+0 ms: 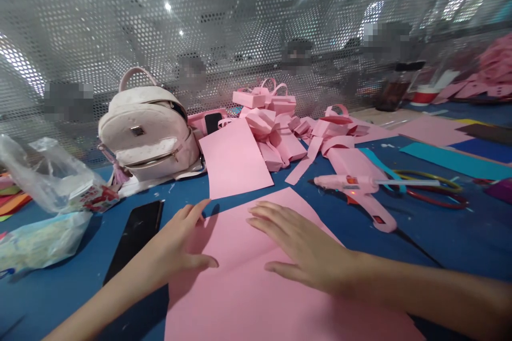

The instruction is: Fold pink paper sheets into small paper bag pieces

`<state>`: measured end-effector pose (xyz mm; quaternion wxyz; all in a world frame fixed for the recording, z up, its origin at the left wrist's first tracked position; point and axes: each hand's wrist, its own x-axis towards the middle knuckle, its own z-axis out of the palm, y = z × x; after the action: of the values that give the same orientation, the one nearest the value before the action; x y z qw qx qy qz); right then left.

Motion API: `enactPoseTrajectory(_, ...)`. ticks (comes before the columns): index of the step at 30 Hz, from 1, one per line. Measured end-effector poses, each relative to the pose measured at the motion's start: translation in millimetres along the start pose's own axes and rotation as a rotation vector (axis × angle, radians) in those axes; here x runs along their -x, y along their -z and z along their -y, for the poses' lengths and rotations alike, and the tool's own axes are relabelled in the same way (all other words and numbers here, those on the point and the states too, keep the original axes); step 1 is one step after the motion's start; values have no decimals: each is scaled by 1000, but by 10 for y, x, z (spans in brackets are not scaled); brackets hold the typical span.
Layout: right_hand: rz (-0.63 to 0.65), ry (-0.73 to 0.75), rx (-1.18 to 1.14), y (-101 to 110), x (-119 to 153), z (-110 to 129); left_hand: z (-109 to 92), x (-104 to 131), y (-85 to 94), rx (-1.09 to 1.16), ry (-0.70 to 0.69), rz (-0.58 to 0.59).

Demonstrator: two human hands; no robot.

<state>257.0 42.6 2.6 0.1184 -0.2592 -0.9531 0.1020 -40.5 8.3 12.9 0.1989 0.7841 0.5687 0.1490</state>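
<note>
Left hand point(180, 245) and right hand point(306, 248) stand apart, fingers spread, over the near sheet point(240, 293) on the surface point(460, 237). Carton point(96, 197) print is unreadable. Bare surface separates the sheet's right edge from the glue gun point(362, 186).

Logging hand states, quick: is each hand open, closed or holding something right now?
Left hand: open, holding nothing, at the left edge of the large pink paper sheet.
Right hand: open, holding nothing, over that sheet; contact cannot be told.
</note>
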Motion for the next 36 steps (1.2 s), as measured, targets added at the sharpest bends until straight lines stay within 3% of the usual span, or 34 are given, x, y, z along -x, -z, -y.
enactPoseTrajectory(10, -33, 6, -17, -9, 7, 10, 78, -18, 169, -278, 54, 70)
enactPoseTrajectory(20, -20, 15, 5, 1, -3, 34, -15, -79, 233, -301, 38, 71)
enactPoseTrajectory(25, -118, 36, 64, -22, 16, -71, -64, -86, 148, -201, -14, -25)
enactPoseTrajectory(29, -204, 19, 114, -16, 21, -198, -103, -47, 91, -254, -70, -120)
enactPoseTrajectory(36, -312, 7, 178, 132, -41, -254, -188, -16, 153, -158, -171, -264)
